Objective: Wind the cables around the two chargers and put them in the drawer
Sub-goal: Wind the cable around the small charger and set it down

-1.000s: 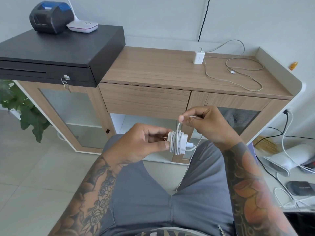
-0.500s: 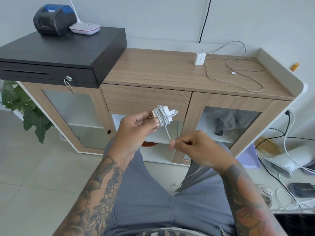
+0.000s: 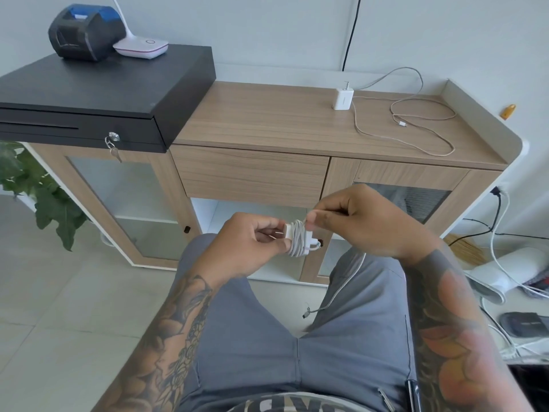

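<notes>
My left hand [image 3: 246, 248] grips a white charger [image 3: 300, 240] above my lap, with several turns of its white cable wound around it. My right hand [image 3: 362, 224] pinches the cable just above the charger; the loose tail [image 3: 335, 295] hangs down over my right thigh and ends in a small plug. A second white charger [image 3: 343, 98] stands on the wooden cabinet top [image 3: 267, 120], its cable [image 3: 416, 123] lying in loose loops to the right. The wooden drawer [image 3: 252, 173] under the top is closed.
A black cash drawer [image 3: 98, 96] with a key sits at the cabinet's left end, carrying a dark printer [image 3: 86, 31] and a white lamp base [image 3: 141, 49]. A plant [image 3: 32, 185] is at left. Cables and a white appliance [image 3: 505, 272] lie on the floor at right.
My left hand brought the charger back down in front of my lap. My right hand rose from below the charger to just above it, carrying the cable up for another turn.
</notes>
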